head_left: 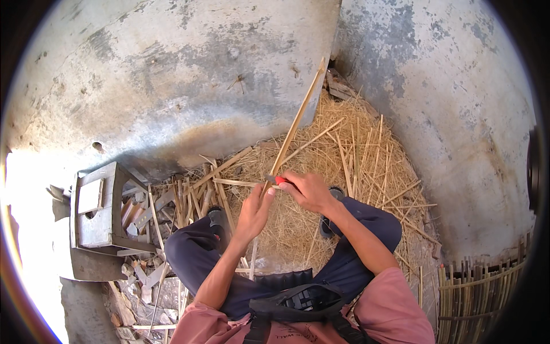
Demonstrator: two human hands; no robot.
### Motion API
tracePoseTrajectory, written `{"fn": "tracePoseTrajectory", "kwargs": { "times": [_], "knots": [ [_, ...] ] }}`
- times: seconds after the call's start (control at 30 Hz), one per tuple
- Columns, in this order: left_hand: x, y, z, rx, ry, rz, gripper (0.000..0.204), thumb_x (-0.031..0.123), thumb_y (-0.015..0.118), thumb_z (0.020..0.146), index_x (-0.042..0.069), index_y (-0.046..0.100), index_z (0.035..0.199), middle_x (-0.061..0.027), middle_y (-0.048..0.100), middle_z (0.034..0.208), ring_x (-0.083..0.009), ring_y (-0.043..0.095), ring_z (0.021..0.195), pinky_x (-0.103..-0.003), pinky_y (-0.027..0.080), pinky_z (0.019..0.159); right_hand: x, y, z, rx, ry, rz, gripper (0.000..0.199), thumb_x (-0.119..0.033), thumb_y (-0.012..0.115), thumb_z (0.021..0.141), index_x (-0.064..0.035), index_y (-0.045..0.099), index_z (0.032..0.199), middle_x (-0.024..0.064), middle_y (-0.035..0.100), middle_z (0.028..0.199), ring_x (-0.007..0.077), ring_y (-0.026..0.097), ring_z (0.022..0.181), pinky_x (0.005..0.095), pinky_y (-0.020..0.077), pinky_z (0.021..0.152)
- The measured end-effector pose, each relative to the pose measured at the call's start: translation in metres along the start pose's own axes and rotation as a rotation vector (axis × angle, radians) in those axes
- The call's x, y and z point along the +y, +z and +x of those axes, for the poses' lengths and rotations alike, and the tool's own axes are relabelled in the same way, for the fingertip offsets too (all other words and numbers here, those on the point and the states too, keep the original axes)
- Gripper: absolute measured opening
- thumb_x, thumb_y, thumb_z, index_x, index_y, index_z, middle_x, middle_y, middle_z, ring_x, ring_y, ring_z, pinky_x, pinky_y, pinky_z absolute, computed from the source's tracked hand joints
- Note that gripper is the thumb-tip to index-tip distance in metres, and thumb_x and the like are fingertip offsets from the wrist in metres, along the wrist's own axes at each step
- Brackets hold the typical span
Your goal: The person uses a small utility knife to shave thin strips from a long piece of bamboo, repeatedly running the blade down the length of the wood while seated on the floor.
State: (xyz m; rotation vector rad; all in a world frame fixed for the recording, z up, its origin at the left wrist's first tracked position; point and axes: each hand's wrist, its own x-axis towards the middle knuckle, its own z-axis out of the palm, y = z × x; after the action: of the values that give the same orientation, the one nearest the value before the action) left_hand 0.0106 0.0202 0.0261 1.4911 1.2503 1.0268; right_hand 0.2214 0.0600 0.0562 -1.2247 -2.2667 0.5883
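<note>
Left hand [253,213] clenched round long bamboo strip [293,127], strip running up toward 1 o'clock, right hand [309,190] gripping red-handled knife [279,180] against strip just above, straw pile [355,166] beyond, wooden stool [97,209] at 9 o'clock.

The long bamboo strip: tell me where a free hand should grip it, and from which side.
Grip the long bamboo strip on its bare upper stretch, above the right hand and its red-handled knife. Come from the side across its narrow width: it slants up against the wall, free there, while the left hand holds the lower part.
</note>
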Motion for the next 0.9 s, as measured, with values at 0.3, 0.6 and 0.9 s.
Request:
{"fn": "tracePoseTrajectory", "kwargs": {
  "times": [0.3,0.6,0.9],
  "knots": [
    [0.009,-0.001,-0.001,0.011,0.018,0.058,0.038,0.036,0.066,0.106,0.001,0.063,0.117,-0.0121,0.062,0.076,-0.0190,0.058,0.069,-0.038,0.047,0.065,-0.004,0.004,0.000,0.236,-0.075,0.091,0.032,-0.035,0.061,0.106,-0.0048,0.068,0.114,0.0158,0.069,0.083,0.0347,0.068,0.070,0.0440,0.0499,0.063],
    [0.013,-0.004,-0.002,0.011,0.033,0.002,0.036,0.034,0.063,0.108,0.000,0.063,0.118,-0.0072,0.062,0.078,-0.0141,0.056,0.071,-0.035,0.046,0.065,-0.005,0.005,-0.003,0.242,-0.056,0.088,0.031,-0.029,0.056,0.108,-0.0031,0.068,0.118,0.0160,0.074,0.094,0.0370,0.072,0.079,0.0452,0.0539,0.069],
    [0.003,-0.001,-0.001,0.039,0.087,-0.024,0.032,0.030,0.057,0.111,-0.001,0.060,0.118,-0.0114,0.063,0.080,-0.0184,0.057,0.073,-0.038,0.048,0.070,-0.007,0.008,-0.005,0.252,0.043,0.464,0.026,-0.027,0.064,0.103,-0.0037,0.067,0.115,0.0046,0.062,0.074,0.0121,0.054,0.062,0.0312,0.0411,0.059]
  ]
}}
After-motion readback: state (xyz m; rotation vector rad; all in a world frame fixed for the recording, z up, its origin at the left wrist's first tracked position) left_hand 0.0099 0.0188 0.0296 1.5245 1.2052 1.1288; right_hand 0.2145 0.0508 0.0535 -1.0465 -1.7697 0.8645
